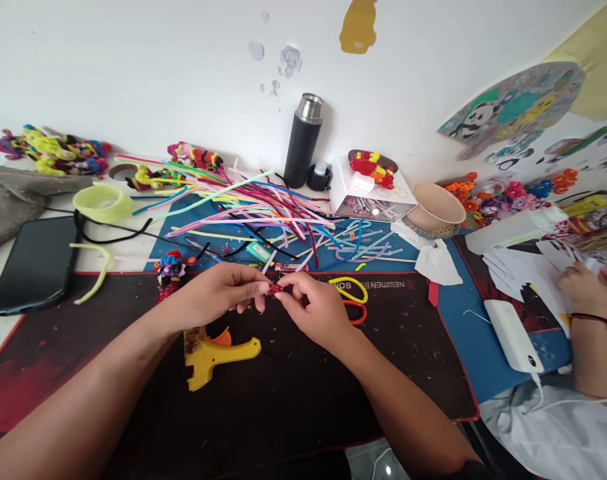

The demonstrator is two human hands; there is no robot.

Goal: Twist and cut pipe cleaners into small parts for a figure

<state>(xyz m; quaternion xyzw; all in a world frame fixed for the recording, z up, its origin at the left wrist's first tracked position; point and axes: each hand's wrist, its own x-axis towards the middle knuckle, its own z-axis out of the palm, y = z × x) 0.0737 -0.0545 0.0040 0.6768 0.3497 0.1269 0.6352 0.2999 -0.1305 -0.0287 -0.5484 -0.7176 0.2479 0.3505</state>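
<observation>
Between my two hands is a small dark-red, sparkly piece of pipe cleaner (273, 289), pinched from both sides over the black mat (303, 400). My left hand (228, 288) closes thumb and forefinger on its left end. My right hand (316, 307) grips the other end with its fingertips. Below my left hand lies a yellow glue gun (223, 355) with an orange trigger. A pair of scissors with yellow and orange handles (354, 291) lies just past my right hand. Left of my left wrist is a small pipe-cleaner figure (171, 270), partly hidden.
Many coloured pipe cleaners (243, 207) lie heaped at the back. Behind them stands a black thermos (303, 143) beside a white box (368, 193) and a beige bowl (436, 207). At left lies a phone (33, 267). On the right are a white power bank (513, 333) and another person's hand (586, 290).
</observation>
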